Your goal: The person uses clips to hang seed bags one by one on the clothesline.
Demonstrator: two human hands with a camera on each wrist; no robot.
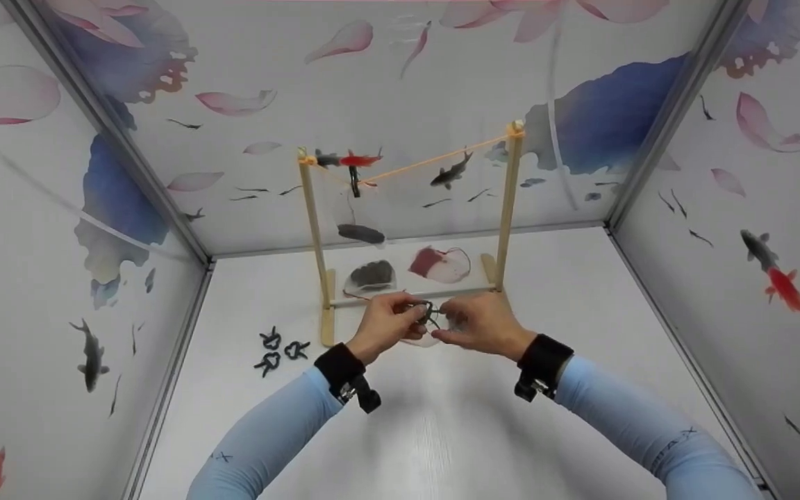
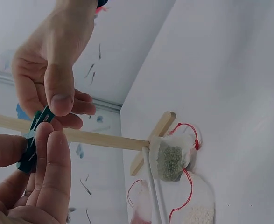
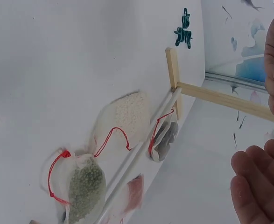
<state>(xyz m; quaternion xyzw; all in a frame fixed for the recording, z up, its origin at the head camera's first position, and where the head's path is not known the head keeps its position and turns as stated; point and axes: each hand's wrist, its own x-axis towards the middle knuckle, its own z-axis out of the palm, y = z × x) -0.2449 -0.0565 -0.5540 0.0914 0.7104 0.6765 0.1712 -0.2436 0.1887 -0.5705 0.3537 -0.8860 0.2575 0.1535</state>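
We've got a green clip (image 2: 30, 148) betw. our hands, just above the table (image 1: 407, 430) & in front of the wooden frame (image 1: 509, 201). L hand (image 1: 392, 321) grips one end, R hand (image 1: 481, 323) pinches the other. 3 more clips (image 1: 271, 340) lie on the table, L of us; mesh bags (image 1: 372, 274) sit by the frame's base.

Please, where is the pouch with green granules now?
In the right wrist view, the green-granule pouch lies at lower left, beside the pouch of whitish granules.

Dark green clip (image 2: 30, 149), small, slotted, slanting in left wrist view. Held up off table (image 1: 414, 423) between both hands: one end in left hand (image 1: 387, 321), other at fingertips of right hand (image 1: 487, 323).
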